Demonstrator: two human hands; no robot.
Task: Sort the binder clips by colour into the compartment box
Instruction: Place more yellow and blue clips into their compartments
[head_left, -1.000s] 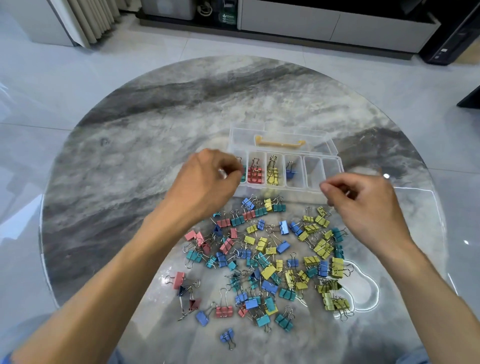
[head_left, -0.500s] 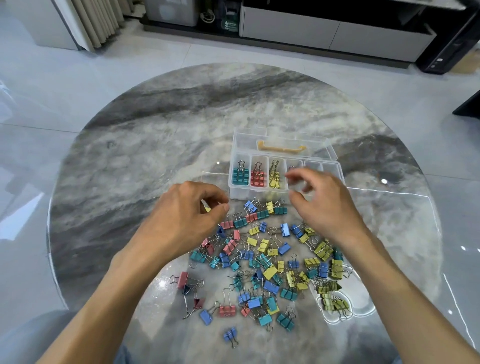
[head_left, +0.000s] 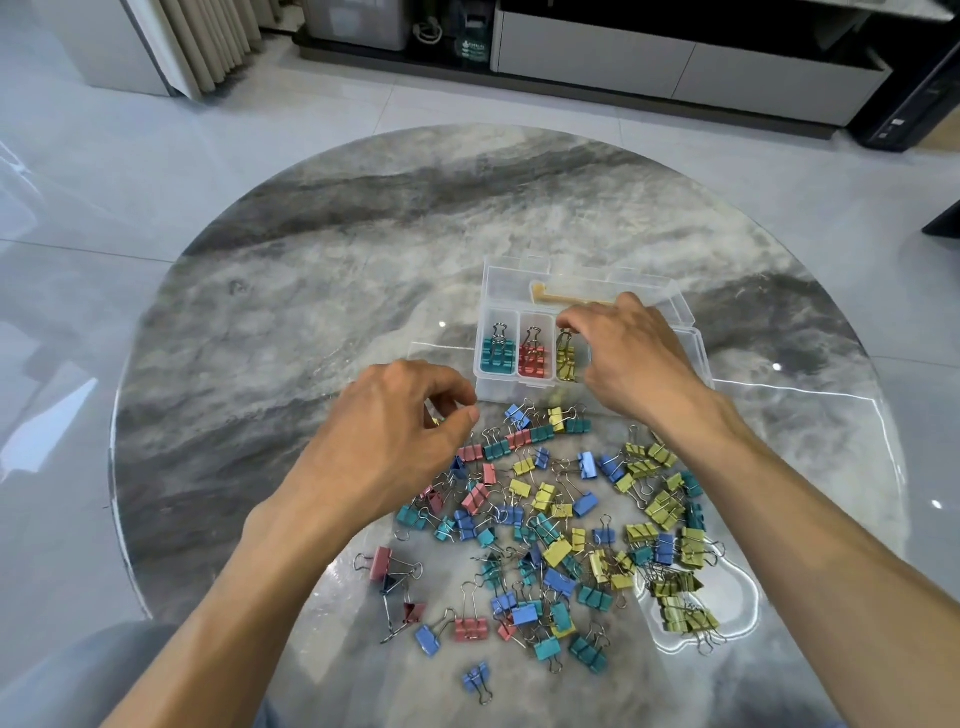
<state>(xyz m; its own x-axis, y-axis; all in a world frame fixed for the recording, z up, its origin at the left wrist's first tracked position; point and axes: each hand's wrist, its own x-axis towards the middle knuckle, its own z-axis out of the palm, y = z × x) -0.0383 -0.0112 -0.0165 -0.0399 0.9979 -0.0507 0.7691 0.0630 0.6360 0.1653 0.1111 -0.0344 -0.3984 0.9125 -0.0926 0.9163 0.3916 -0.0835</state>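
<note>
A clear compartment box (head_left: 519, 389) stands open on the round marble table (head_left: 337, 270). Its left compartments hold teal clips (head_left: 497, 354), red clips (head_left: 532, 358) and yellow clips (head_left: 567, 359). My right hand (head_left: 631, 358) hovers over the box and hides the compartments to the right. Its fingertips pinch a yellow binder clip by the wire handles above the yellow compartment. My left hand (head_left: 395, 431) is just left of the box's front corner, fingers curled round a small yellow clip (head_left: 434, 422) on the table. A mixed pile of binder clips (head_left: 561, 519) lies in front of the box.
The box lid (head_left: 519, 283) lies flat behind the compartments with a yellow handle (head_left: 571, 300) on it. Olive-yellow clips (head_left: 680, 613) cluster at the pile's right. A lone blue clip (head_left: 477, 678) lies near the table's front edge. Tiled floor and low cabinets surround the table.
My right hand moved left from the box's right end to above the yellow compartment. My left hand drew back from the teal compartment to the table left of the box.
</note>
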